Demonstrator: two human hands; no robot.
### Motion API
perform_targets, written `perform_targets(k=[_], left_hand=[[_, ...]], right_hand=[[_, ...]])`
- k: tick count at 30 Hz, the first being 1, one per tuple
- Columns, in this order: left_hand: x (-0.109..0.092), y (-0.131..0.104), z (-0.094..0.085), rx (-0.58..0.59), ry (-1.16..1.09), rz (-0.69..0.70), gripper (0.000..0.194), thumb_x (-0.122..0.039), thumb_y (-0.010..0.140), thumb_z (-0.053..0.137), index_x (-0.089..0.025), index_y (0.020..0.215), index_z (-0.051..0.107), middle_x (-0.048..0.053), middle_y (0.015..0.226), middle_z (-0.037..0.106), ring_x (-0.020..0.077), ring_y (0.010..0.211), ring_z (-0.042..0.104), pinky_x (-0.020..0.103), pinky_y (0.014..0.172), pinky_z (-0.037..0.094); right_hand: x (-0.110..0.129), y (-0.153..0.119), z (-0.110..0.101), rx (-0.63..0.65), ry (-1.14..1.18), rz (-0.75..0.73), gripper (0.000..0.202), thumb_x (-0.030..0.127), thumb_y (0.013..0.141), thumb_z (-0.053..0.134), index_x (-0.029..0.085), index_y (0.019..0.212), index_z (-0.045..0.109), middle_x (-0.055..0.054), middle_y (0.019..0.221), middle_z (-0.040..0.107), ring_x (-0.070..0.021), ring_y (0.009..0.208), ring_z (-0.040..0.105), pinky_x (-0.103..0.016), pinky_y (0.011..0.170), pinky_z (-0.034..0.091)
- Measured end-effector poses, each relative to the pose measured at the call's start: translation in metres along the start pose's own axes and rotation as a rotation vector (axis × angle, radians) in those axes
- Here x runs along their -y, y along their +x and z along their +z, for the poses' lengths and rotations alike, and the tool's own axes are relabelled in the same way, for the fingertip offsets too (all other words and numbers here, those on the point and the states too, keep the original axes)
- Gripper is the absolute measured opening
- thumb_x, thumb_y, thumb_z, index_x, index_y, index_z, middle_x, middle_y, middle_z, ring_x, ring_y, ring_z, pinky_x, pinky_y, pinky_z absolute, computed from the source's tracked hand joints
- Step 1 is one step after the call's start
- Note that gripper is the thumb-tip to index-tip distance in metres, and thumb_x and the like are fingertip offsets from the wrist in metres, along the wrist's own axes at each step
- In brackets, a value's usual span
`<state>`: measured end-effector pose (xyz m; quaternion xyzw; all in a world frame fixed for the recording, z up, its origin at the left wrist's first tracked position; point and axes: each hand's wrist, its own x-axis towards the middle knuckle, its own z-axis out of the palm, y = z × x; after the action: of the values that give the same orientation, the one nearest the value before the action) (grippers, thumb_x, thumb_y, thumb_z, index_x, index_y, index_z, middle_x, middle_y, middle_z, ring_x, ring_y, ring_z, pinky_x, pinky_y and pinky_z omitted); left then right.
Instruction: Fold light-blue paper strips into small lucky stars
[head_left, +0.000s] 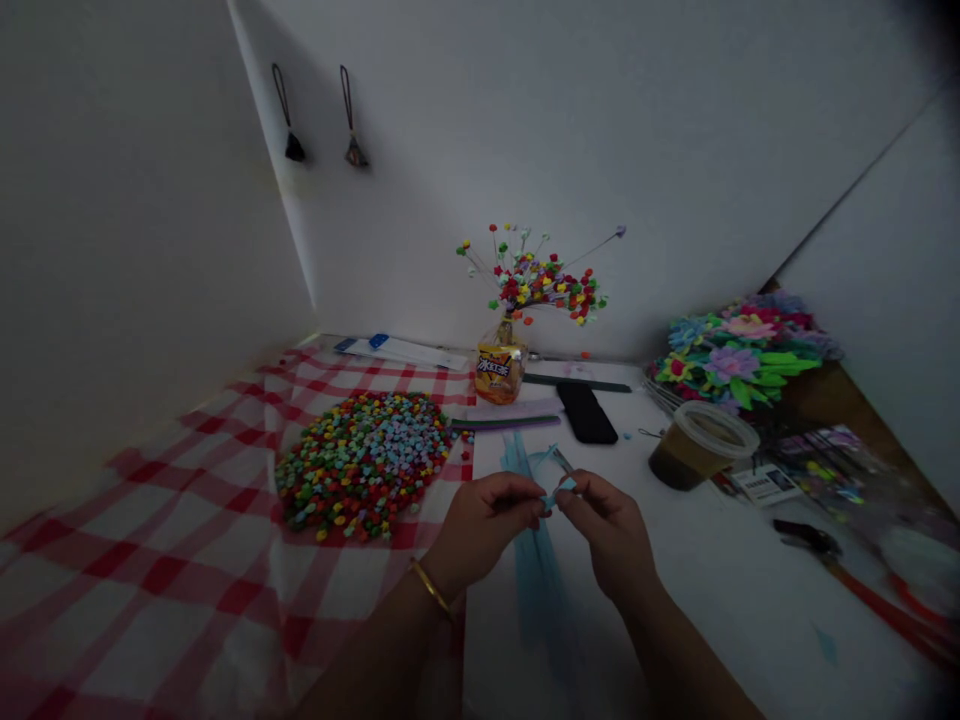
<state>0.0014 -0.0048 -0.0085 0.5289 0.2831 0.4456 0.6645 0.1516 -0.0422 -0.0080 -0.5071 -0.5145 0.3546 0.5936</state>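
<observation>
Near the middle of the view, my left hand (pixel 491 518) and my right hand (pixel 606 525) meet over the white table surface. Both hands pinch a small folded piece of light blue paper strip (pixel 560 490) between thumbs and fingertips. A thin tail of the strip curves up just behind the fingertips. Beneath the hands lies a bundle of long light blue paper strips (pixel 536 580), running toward my body. A gold bangle circles my left wrist. To the left, a large heap of small multicoloured paper stars (pixel 367 460) rests on the red and white checked cloth (pixel 217 600).
Behind stands a bottle (pixel 500 370) holding stars on stems, with a black phone (pixel 587 412) nearby. On the right are a plastic tub of dark liquid (pixel 701 445), colourful fluffy flowers (pixel 742 350), and pliers (pixel 810 538) with orange handles. Two tassels hang on the wall.
</observation>
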Motion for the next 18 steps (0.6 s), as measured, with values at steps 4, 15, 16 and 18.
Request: perform_targets(k=[4, 15, 16, 18], left_hand=[[-0.0007, 0.0003, -0.0010, 0.023, -0.020, -0.005, 0.008, -0.015, 0.066, 0.070, -0.014, 0.074, 0.069, 0.000, 0.060, 0.066, 0.0100, 0.056, 0.059, 0.022, 0.058, 0.047], [-0.0041, -0.0024, -0.0025, 0.082, 0.023, 0.035, 0.006, -0.016, 0.069, 0.068, -0.015, 0.075, 0.067, 0.000, 0.063, 0.065, 0.0102, 0.060, 0.059, 0.022, 0.059, 0.046], [-0.0042, -0.0026, -0.0028, 0.087, 0.027, 0.043, 0.006, -0.015, 0.069, 0.068, -0.015, 0.075, 0.066, 0.000, 0.063, 0.065, 0.0102, 0.060, 0.059, 0.022, 0.059, 0.046], [-0.0050, -0.0030, -0.0029, 0.086, 0.026, 0.043, 0.005, -0.015, 0.069, 0.068, -0.015, 0.074, 0.065, 0.000, 0.063, 0.065, 0.0102, 0.060, 0.058, 0.022, 0.059, 0.046]], right_hand=[[0.0029, 0.0000, 0.0014, 0.000, 0.022, -0.012, 0.015, 0.029, 0.073, 0.064, 0.019, 0.063, 0.059, 0.002, 0.065, 0.052, -0.0148, 0.066, 0.047, -0.027, 0.064, 0.037], [0.0017, -0.0005, 0.0029, 0.023, 0.124, 0.048, 0.013, 0.027, 0.072, 0.066, 0.019, 0.063, 0.060, 0.002, 0.064, 0.053, -0.0142, 0.065, 0.046, -0.027, 0.064, 0.037], [0.0021, -0.0007, 0.0036, 0.040, 0.154, 0.070, 0.014, 0.028, 0.071, 0.067, 0.019, 0.063, 0.060, 0.002, 0.063, 0.053, -0.0142, 0.064, 0.046, -0.027, 0.063, 0.038], [0.0038, -0.0011, 0.0051, 0.084, 0.230, 0.123, 0.014, 0.029, 0.070, 0.068, 0.019, 0.062, 0.061, 0.001, 0.062, 0.055, -0.0144, 0.063, 0.048, -0.027, 0.062, 0.039]])
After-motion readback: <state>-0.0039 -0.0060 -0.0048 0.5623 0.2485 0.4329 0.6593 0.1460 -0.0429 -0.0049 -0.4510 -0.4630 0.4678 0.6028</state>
